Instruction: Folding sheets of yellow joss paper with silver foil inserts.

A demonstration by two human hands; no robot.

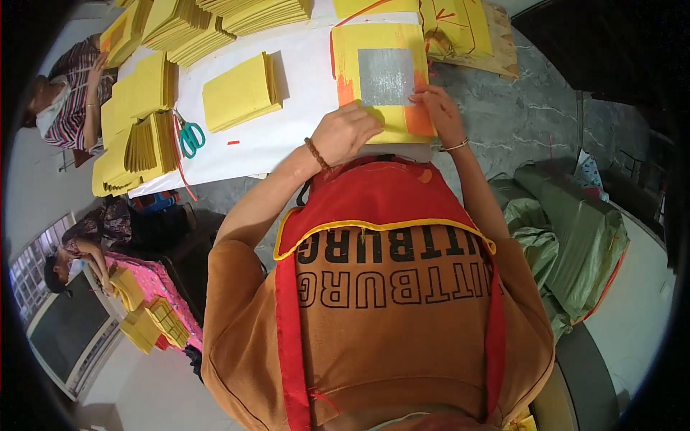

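Observation:
A yellow paper sheet (348,59) with orange patches lies in front of me at the table's near right part, and a shiny silver square (387,75) covers its middle. My left hand (348,132) rests at the sheet's near left corner, fingers curled and closed on it. At the right edge my right hand (440,113) has thumb and fingertips pinched together by the silver square's near right corner. Whether the right fingertips grip the square or the sheet under it is hard to see.
Left of the sheet lies a yellow paper stack (241,93). Green-handled scissors (191,139) and more yellow stacks (149,147) sit on the white tabletop (305,65). A tied yellow bundle (460,29) stands far right. Two other people (68,108) handle yellow paper at left.

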